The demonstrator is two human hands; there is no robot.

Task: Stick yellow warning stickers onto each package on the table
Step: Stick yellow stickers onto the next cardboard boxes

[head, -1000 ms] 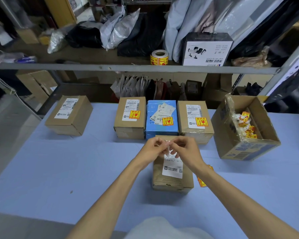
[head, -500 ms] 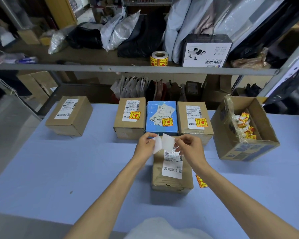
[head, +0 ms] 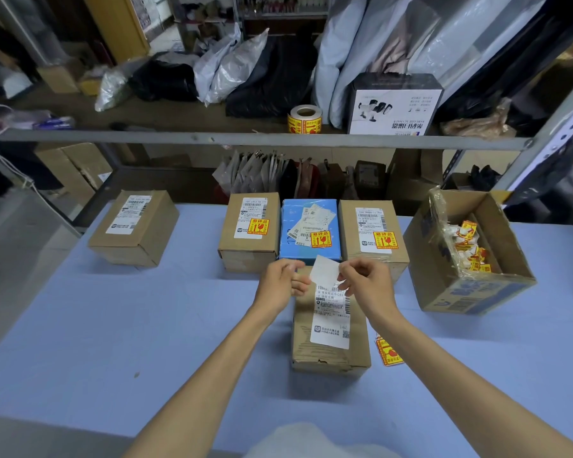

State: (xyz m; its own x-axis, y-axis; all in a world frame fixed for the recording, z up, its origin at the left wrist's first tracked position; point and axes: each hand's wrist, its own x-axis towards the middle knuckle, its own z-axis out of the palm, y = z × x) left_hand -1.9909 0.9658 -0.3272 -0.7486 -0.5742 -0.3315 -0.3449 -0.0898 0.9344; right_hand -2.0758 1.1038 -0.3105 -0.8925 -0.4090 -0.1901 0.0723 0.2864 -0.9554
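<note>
both bare forearms reach forward and angle inward, the hands close together. the right hand (head: 368, 282) pinches a white paper slip (head: 325, 270) between thumb and forefinger; the left hand (head: 280, 284) has its fingers curled, fingertips at the slip's edge, grip unclear

Blue table (head: 113, 325) before a grey metal shelf (head: 146, 135) — dim, cluttered; bags (head: 232, 67) above.

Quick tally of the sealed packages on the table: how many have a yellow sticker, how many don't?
With sticker: 3 (middle-left brown box, blue box, middle-right brown box)
Without sticker: 2 (far-left brown box, near brown box)
Total: 5
</note>
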